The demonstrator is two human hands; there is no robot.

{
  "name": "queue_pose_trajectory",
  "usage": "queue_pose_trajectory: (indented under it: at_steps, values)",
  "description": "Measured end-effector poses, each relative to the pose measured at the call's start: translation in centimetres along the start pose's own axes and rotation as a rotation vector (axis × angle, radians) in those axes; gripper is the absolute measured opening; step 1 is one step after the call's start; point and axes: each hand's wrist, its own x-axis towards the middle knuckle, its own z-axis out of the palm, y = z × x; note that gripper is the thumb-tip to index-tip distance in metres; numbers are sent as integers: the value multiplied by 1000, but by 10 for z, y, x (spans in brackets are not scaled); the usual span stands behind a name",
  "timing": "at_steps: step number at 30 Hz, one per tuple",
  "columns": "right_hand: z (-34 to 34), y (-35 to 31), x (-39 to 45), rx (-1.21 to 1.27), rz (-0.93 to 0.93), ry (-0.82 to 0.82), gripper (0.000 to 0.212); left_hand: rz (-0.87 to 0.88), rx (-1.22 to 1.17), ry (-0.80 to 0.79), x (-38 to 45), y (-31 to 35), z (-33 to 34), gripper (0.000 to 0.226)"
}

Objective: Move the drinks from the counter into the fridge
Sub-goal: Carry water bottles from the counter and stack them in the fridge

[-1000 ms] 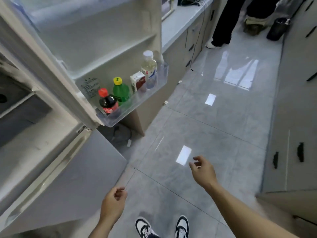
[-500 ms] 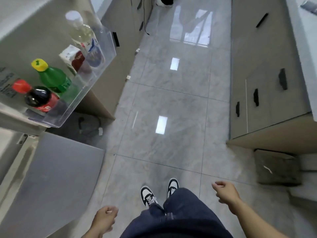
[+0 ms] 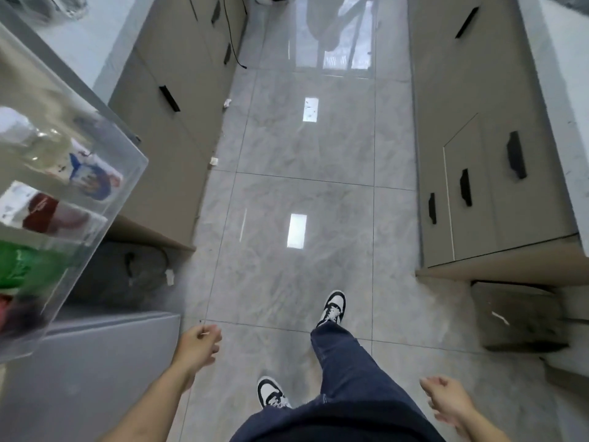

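View: I look straight down a tiled floor (image 3: 296, 173) that runs between two rows of beige cabinets, with glare patches along its middle.
Left hand: my left hand (image 3: 199, 346) hangs low at the near left, just right of the grey fridge door. Its fingers are loosely curled and it holds nothing.
Right hand: my right hand (image 3: 446, 401) is at the near right, over the floor, fingers relaxed and slightly spread, also empty.
Legs: I see dark jeans (image 3: 338, 378) and two black-and-white shoes, the right shoe (image 3: 333, 307) stepped farther forward than the left shoe (image 3: 272, 393).
Drinks: they sit in the clear door bin (image 3: 121, 199) at the left edge, well apart from both hands. From far to near I make out a pale bottle (image 3: 41, 145) with a blue label, a white and red carton (image 3: 35, 208), a green bottle (image 3: 22, 266), and a dark bottle (image 3: 16, 314) with red on it. All are blurred, so I cannot read the labels.
Fridge door: a grey panel (image 3: 95, 362) fills the near left, below the bin.
Left cabinets: the left cabinets (image 3: 165, 129) stand beyond the bin, with black handles and a black cable hanging down at the far end.
Right cabinets: the right cabinets (image 3: 478, 154) carry black handles too, under a pale counter (image 3: 554, 90).
Floor items: a dark box (image 3: 516, 317) stands at the near right below the cabinets.
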Motion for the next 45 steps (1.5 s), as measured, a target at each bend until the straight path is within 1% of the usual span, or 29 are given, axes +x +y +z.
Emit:
queue_pose_trajectory:
  at_steps: [4,6,9,12,18,21,25,27,29,34,37,41,45]
  values:
    - [-27,-89,31,-62,-89,-27,20,-19,-15,41,2,60,22,10]
    - [-40,-148,47,-103,-181,-42,21,-17,-30,59,4,87,32,10]
    - [-57,-239,65,-77,-329,-68,19,-41,-57,98,5,118,42,12]
    - [-64,-320,67,-47,-403,-71,11,-83,-109,135,6,135,47,10]
    - [-48,-437,75,-111,-476,-146,13,-171,-211,176,34,149,36,10]
    - [-38,-485,78,-167,-495,-149,13,-182,-126,103,71,159,24,15]
    - [-32,-545,73,-244,-494,-135,14,-239,-169,3,121,204,5,14]
    - [-29,-575,67,-288,-498,-127,15,-244,-248,69,138,234,2,13]
    - [-22,-607,62,-333,-503,-120,15,-221,-349,143,155,265,-4,18]
    - [-2,-684,54,-464,-529,-125,19,-184,-514,217,182,336,-29,13]
    - [12,-730,54,-540,-562,-126,19,-172,-568,257,192,360,-36,17]
    - [42,-797,62,-643,-665,-119,18,-229,-653,327,201,376,-35,21]
    - [80,-871,70,-729,-724,-216,18,-311,-785,427,201,388,-28,16]
